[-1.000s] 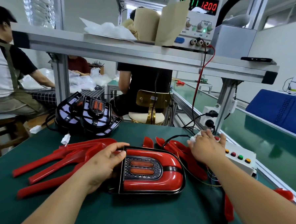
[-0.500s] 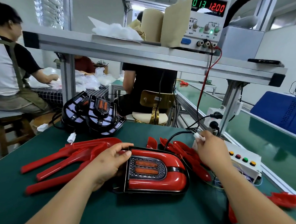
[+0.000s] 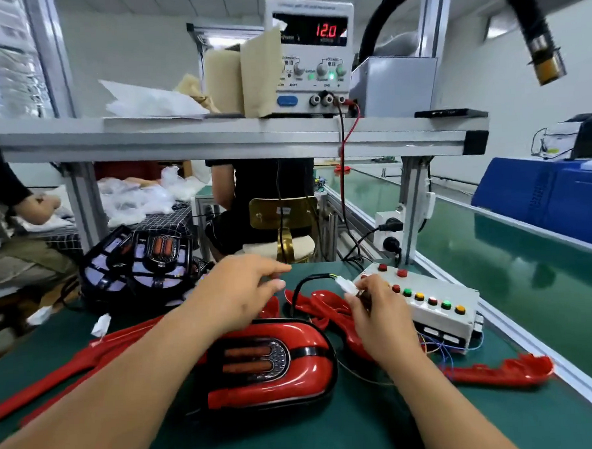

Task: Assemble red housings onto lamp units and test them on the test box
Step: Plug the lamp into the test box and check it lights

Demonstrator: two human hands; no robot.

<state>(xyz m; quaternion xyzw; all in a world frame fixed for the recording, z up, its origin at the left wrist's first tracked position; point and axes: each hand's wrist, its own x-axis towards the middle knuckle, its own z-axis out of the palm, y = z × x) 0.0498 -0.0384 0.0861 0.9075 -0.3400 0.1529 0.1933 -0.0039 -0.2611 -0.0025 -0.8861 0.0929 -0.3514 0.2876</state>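
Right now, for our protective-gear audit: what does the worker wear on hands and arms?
Nothing visible. The left hand and right hand are bare: no gloves, rings or watch. Both forearms are uncovered down to the picture's edge, with no sleeves, wrist straps or cables on them.

Near: desk (image 3: 333,435) with a dark green top, aluminium rail (image 3: 552,365) along its right edge.
Middle: aluminium shelf (image 3: 214,139) spans the scene on grey posts; a power supply (image 3: 313,51) on it reads 12.0.
Right: glossy green conveyor (image 3: 478,259) runs far; blue crate (image 3: 567,196) beyond it.
Far: gold chair (image 3: 270,213), person in black (image 3: 268,181) seated; white wall (image 3: 507,86).
Left: seated person (image 3: 12,259) by plastic bags (image 3: 139,201).
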